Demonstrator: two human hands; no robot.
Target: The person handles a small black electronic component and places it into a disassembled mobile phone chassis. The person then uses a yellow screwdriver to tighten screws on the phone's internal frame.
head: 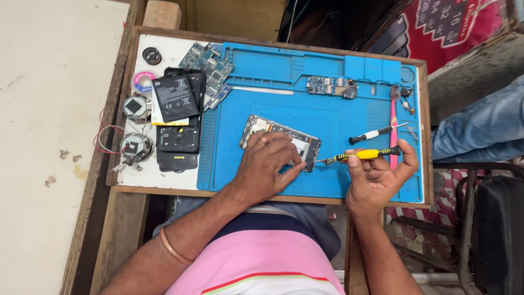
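fingers: your right hand (376, 177) pinches the yellow screwdriver (364, 155) between thumb and fingertips; your left hand (267, 164) lies with fingers pressed together on the opened phone (297, 143).
screwdriver: you hold it level, its tip at the phone's right end.
phone: it lies tilted in the middle of the blue mat (322, 117), partly under your left hand.
on the mat: a black-handled screwdriver (374, 134) and a pink tool (393, 131) lie to the right; a small circuit board (331, 86) rests near the far edge.
left of the mat: a black battery (175, 97) sits on stacked phone parts (178, 143), beside a green circuit board (207, 63).
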